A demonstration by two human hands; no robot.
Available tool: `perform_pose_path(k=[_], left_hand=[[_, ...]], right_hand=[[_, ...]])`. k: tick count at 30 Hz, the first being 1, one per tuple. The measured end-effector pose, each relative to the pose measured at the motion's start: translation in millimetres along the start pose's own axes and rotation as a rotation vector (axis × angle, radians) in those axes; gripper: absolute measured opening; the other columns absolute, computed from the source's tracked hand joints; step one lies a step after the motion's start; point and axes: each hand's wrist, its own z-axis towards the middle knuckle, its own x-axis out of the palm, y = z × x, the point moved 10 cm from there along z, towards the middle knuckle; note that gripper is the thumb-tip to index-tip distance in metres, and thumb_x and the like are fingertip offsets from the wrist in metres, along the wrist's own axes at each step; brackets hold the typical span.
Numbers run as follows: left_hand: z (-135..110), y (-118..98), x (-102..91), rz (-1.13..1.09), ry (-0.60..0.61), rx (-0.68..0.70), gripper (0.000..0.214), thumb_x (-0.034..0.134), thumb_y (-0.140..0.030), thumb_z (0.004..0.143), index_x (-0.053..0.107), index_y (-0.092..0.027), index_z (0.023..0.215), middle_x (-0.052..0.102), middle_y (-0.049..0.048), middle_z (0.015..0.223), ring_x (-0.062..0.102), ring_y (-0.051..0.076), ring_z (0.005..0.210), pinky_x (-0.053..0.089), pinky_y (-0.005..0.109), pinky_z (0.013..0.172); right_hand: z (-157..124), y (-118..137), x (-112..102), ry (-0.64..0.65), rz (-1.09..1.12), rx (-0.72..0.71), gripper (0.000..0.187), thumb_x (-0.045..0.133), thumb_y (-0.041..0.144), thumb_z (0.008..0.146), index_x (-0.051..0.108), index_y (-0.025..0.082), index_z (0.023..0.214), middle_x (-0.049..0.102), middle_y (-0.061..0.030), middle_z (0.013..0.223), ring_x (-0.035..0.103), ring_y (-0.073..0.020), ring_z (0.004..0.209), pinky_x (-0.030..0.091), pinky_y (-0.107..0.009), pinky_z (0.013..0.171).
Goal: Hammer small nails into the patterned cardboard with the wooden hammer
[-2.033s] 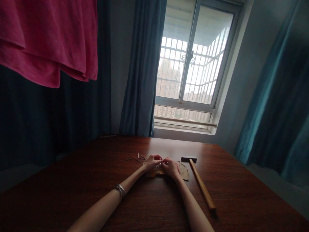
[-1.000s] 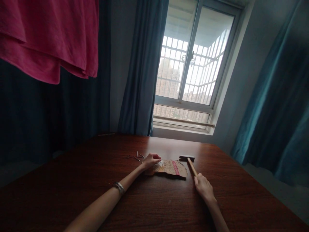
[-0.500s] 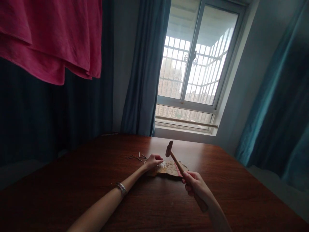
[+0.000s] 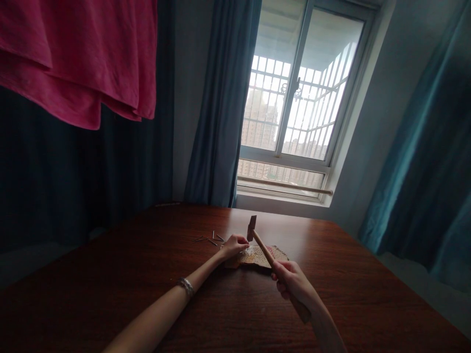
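A flat tan board (image 4: 257, 256) studded with small nails and crossed by a pink stripe lies on the dark wooden table (image 4: 110, 274). My left hand (image 4: 234, 244) rests on its left end, fingers pinched on something too small to make out. My right hand (image 4: 292, 282) is wrapped round the wooden handle of a hammer (image 4: 262, 245). The dark hammer head (image 4: 251, 228) hovers just above the board, close to my left fingertips. A metal bracelet (image 4: 184, 286) sits on my left wrist.
Several loose nails (image 4: 210, 239) lie on the table left of the board. A window (image 4: 290, 108) with blue curtains (image 4: 217, 108) is behind the table. A pink cloth (image 4: 77, 54) hangs at the upper left.
My right hand left the board, took the hammer from the table on the right and raised it over the board. Since half a second ago the head has moved a little left and down.
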Motion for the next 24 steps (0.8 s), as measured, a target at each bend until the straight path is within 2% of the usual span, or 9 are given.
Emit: perform_pose_path(k=[24], left_hand=[[1.3,5.5,1.2,0.065,0.021,-0.013,0.028,0.061,-0.036,0.064,0.067,-0.011,0.075,0.066,0.005,0.072,0.059,0.017,0.069,0.041,0.024,0.062]], right_hand=[[-4.6,-2.6,0.1,-0.018,-0.021,0.005,0.042,0.053,0.057,0.07,0.046,0.016,0.066,0.046,0.0028,0.06,0.035,-0.0028,0.035,0.025,-0.016,0.028]])
